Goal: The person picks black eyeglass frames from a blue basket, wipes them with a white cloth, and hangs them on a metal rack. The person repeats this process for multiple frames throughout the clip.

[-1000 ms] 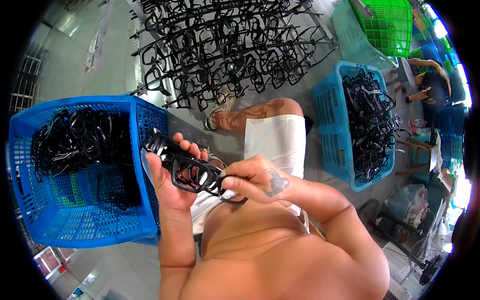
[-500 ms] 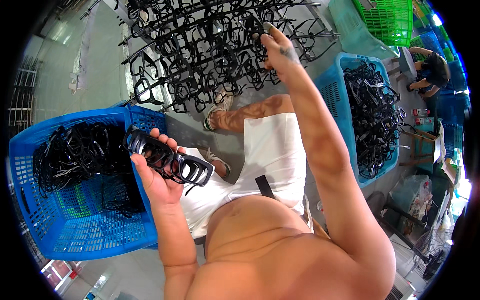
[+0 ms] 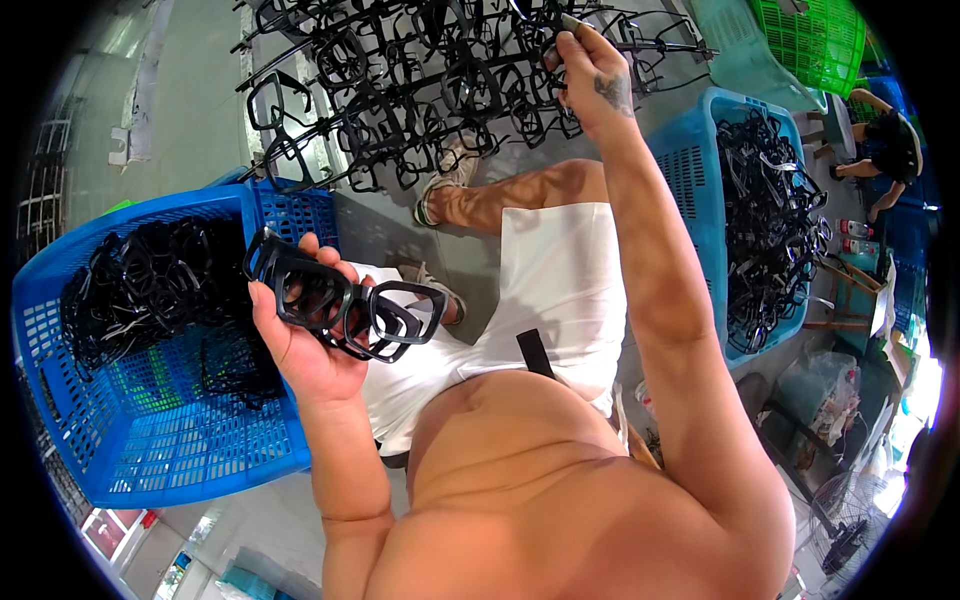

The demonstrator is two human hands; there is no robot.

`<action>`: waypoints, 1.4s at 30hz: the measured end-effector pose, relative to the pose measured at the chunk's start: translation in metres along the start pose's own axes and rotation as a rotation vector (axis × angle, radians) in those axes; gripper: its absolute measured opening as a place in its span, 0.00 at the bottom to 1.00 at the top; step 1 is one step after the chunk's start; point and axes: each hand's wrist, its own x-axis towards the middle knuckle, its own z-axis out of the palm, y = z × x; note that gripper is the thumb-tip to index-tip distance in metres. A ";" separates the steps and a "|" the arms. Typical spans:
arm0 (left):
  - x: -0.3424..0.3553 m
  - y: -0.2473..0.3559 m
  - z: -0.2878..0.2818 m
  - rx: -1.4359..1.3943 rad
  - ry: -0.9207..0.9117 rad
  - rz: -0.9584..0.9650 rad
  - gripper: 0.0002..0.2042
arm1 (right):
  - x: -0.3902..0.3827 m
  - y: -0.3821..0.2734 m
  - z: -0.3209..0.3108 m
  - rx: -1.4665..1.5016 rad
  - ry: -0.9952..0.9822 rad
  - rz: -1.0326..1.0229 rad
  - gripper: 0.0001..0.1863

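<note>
My left hand (image 3: 315,360) is closed round a small stack of black eyeglass frames (image 3: 350,308), held above my left thigh beside the blue basket. Up at the far side, my right hand (image 3: 600,85) is closed in a pinch at the right part of a rack (image 3: 440,90) hung with many black eyeglass frames. What sits between those fingertips is too small and dark to make out against the rack.
On the left, a blue basket (image 3: 205,455) holds a heap of black frames (image 3: 150,285). A light blue crate (image 3: 685,165) of black frames stands on the right, with a green basket (image 3: 810,45) behind it. A person (image 3: 885,145) is at the far right, a fan (image 3: 845,520) lower down.
My right hand has moved slightly up and to the right along the rack. My left hand still holds the eyeglass frames, almost unmoved. The whole view has shifted a little.
</note>
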 end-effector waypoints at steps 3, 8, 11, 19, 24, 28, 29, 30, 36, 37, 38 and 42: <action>-0.003 0.000 0.000 -0.002 0.067 -0.009 0.29 | -0.004 -0.006 0.003 0.072 -0.013 0.046 0.14; 0.009 -0.008 0.005 0.002 0.085 -0.025 0.26 | 0.001 -0.002 0.010 0.025 0.116 -0.145 0.13; 0.010 -0.014 0.006 -0.018 0.072 -0.037 0.29 | -0.033 -0.041 0.019 -0.361 0.177 -0.933 0.14; 0.014 -0.012 0.010 0.049 0.009 -0.125 0.26 | -0.155 -0.063 -0.002 0.124 -0.862 0.478 0.19; 0.018 -0.006 0.006 -0.199 -0.049 -0.146 0.22 | -0.192 -0.076 -0.010 0.065 -1.002 -0.127 0.10; 0.020 0.006 0.000 -0.090 0.004 0.002 0.22 | -0.181 -0.092 -0.044 0.276 -0.715 -0.377 0.10; 0.018 0.005 0.002 -0.006 -0.003 0.104 0.23 | -0.159 -0.090 -0.049 0.215 -0.479 -0.456 0.11; 0.018 0.004 0.000 0.010 0.015 0.130 0.23 | -0.136 -0.086 -0.053 0.128 -0.219 -0.501 0.12; 0.030 -0.007 0.011 0.100 0.093 0.163 0.22 | 0.016 -0.022 -0.085 -0.143 0.107 0.025 0.20; 0.030 -0.008 0.011 0.093 0.071 0.154 0.22 | 0.023 -0.019 -0.080 -0.081 0.115 0.101 0.20; 0.030 -0.008 0.010 0.085 0.049 0.145 0.22 | 0.028 -0.019 -0.080 -0.107 0.103 0.112 0.20; 0.025 -0.013 0.001 0.100 -0.011 0.118 0.25 | 0.036 -0.028 -0.075 -0.123 0.057 0.181 0.17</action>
